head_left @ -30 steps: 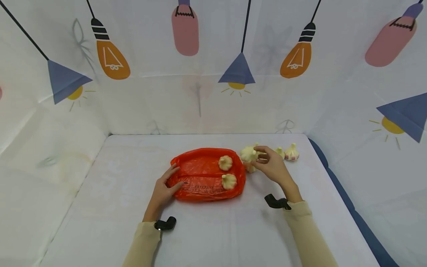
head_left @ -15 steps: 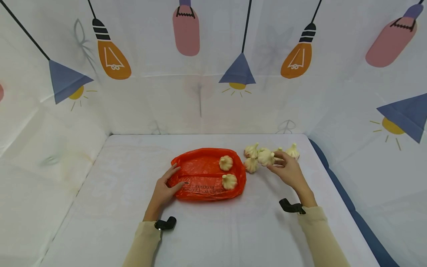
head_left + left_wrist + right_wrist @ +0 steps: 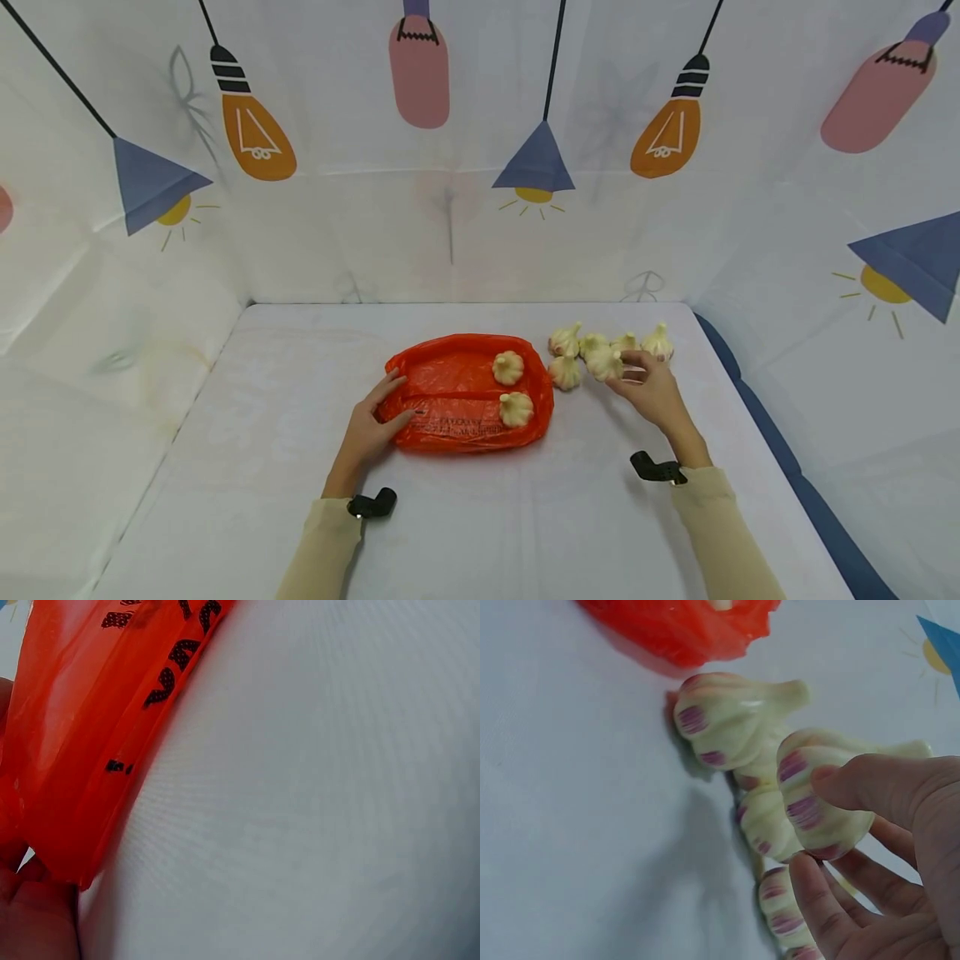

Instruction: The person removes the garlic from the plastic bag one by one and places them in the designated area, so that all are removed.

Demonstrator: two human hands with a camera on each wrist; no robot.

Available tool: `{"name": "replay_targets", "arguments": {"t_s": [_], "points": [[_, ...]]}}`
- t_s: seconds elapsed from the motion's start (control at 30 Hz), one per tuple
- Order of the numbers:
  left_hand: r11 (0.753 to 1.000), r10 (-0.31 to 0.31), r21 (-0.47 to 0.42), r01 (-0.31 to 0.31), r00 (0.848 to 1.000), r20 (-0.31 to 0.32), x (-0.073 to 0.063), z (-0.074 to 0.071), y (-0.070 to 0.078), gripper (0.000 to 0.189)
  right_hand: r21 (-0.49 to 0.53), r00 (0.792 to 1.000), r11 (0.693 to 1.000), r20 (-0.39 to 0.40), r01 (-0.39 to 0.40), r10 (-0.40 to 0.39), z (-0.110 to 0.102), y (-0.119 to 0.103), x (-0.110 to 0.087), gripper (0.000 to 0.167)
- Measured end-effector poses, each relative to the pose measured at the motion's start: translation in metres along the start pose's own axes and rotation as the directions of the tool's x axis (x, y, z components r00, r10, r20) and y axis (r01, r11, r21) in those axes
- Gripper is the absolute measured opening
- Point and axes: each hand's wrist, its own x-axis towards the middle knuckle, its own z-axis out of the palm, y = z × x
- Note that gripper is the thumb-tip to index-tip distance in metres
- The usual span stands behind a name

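While gripping the left end of the red plastic bag (image 3: 442, 377) with the left hand (image 3: 372, 425), fingers spread, pinches one garlic bulb (image 3: 602, 365) between thumb and fingers of the right hand (image 3: 652, 393), right of the bag. Has two other bulbs (image 3: 508, 367) lying inside the bag's rim, toward its right end, and five more bulbs (image 3: 565, 373) on the white surface (image 3: 517, 533) close by.

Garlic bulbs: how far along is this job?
It looks like unloading: the right hand has carried its bulb away from the red plastic over the last second. Likely done: five bulbs on the white table. In hand: that one bulb, between thumb and fingers. Probably left: two bulbs on the red plastic.
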Motion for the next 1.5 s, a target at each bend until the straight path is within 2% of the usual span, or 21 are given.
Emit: {"name": "replay_targets", "arguments": {"t_s": [0.57, 0.8, 1.27, 1.5], "points": [[0.999, 0.018, 0.026, -0.018, 1.0, -0.003, 0.0, 0.001, 0.001, 0.062, 0.085, 0.993, 0.99, 0.04, -0.117, 0.114, 0.014, 0.025, 0.002, 0.059], [0.999, 0.018, 0.03, -0.018, 1.0, -0.009, 0.0, 0.002, 0.002, 0.062, 0.108, 0.993, 0.987, 0.034, -0.116, 0.113, 0.019, 0.028, 0.004, 0.057], [1.0, 0.0, 0.013, 0.0, 1.0, -0.002, -0.001, 0.001, 0.002, 0.062, 0.053, 0.993, 0.992, 0.049, -0.11, 0.108, 0.025, 0.033, 0.006, 0.055], [1.0, 0.016, 0.01, -0.016, 1.0, -0.008, -0.001, 0.001, 0.001, 0.061, 0.041, 0.993, 0.993, 0.054, -0.111, 0.109, 0.025, 0.033, 0.008, 0.058]]}}
